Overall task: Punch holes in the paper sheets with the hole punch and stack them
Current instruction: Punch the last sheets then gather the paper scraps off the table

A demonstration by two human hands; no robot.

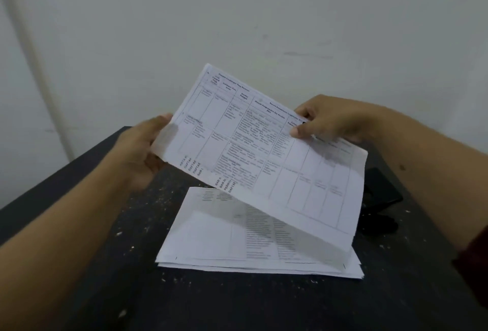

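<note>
- A dark worktop (111, 264) fills the lower part of the view, speckled with small pale flecks and scraps.
- A stack of paper sheets (224, 241) lies flat on the worktop near the person, its edges a little uneven, with printed columns of text showing faintly on the top sheet.
- Above the stack, a printed sheet (264, 153) with a ruled table is held in the air, tilted so that its near right corner dips down close to the right edge of the stack; whether it touches the stack cannot be told.
- The left hand (142, 151) holds the sheet's left edge, with the fingers curled behind the paper and the thumb hidden or blurred at the edge.
- The right hand (324, 119) pinches the sheet's far edge, the thumb (299, 131) on the printed face and the other fingers curled at the edge.
- A dark red sleeve (475, 259) shows on the right arm at the frame's edge.
- A black object (380, 193), apparently the hole punch, sits on the worktop to the right of the stack, partly hidden behind the held sheet.
- Beyond the worktop stands a plain pale wall (264, 13), with a pale vertical strip (29, 48) running down its left side.
</note>
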